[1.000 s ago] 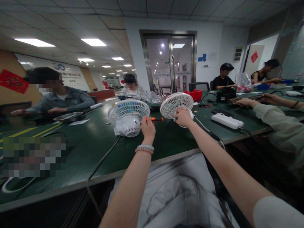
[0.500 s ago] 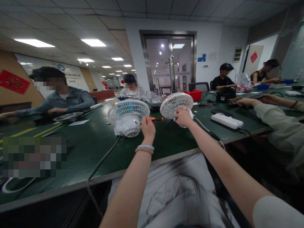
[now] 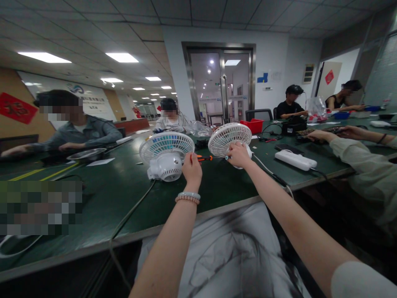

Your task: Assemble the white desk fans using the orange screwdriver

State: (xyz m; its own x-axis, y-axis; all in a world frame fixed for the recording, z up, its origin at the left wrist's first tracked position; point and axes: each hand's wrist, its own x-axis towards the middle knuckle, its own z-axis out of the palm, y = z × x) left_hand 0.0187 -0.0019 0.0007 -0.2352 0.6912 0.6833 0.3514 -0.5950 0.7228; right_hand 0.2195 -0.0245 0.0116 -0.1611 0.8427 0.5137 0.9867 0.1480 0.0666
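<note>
My left hand (image 3: 191, 167) is closed around an orange-and-black screwdriver (image 3: 204, 158), its thin shaft pointing right. Close to the tip of that shaft, my right hand (image 3: 239, 155) is closed on a small piece with a light-blue end (image 3: 228, 157); the rest of it is hidden by the fingers. Just left of my left hand stands a white fan (image 3: 167, 163), its round motor housing facing me and its grille tilted up. Another white fan (image 3: 229, 138) is directly behind my right hand, which covers part of its back; I cannot tell whether they touch.
A white power strip (image 3: 295, 159) and a dark phone (image 3: 289, 149) lie to the right on the green table (image 3: 124, 207). A red bin (image 3: 252, 126) stands behind the fans. A cable runs from the left fan over the front edge. Co-workers sit around the table.
The whole view has shifted slightly. Both hands keep the same hold and place relative to the fans, with the screwdriver still pointing at the right hand.
</note>
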